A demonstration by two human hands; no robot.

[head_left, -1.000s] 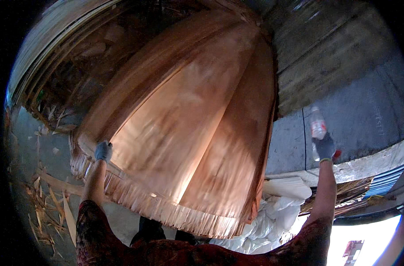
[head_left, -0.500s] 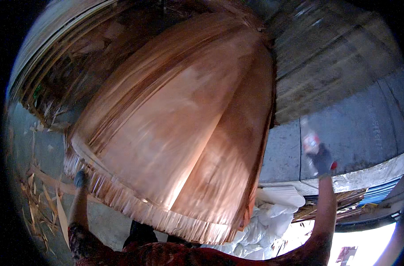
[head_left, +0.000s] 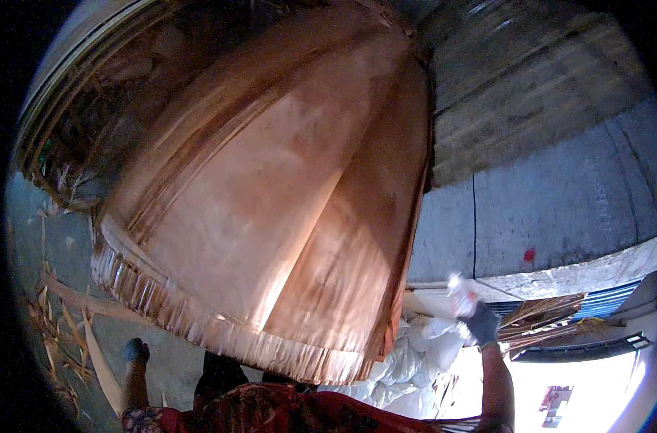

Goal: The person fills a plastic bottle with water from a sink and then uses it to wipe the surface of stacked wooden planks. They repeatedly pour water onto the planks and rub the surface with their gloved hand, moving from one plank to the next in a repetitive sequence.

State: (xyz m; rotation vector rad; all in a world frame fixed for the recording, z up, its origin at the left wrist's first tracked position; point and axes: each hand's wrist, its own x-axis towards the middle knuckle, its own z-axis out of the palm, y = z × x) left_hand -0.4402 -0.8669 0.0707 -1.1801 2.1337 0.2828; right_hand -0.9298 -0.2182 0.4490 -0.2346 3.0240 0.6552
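Note:
My right hand [head_left: 480, 324], in a grey-blue glove, is closed around a white bottle [head_left: 462, 297] with red on it; blur hides its details. It is raised at the lower right, in front of the bright opening. On the left, my left hand [head_left: 136, 351], gloved alike, hangs over the floor with its fingers curled in and nothing visible in them. It is apart from the large stack of reddish-brown wood veneer sheets [head_left: 227, 209] filling the middle. The ragged layered edge of the stack faces me.
A grey panelled surface [head_left: 559, 202] with a red spot [head_left: 530, 255] lies right of the stack. White plastic sacks [head_left: 400, 361] are heaped below its near right corner. Wood scraps [head_left: 68, 332] litter the floor at left. Stacked strips [head_left: 541, 321] lie near the bright opening.
My right hand with the bottle has come down and left, away from the grey panels. My left hand has dropped away from the stack's edge. The view has shifted slightly.

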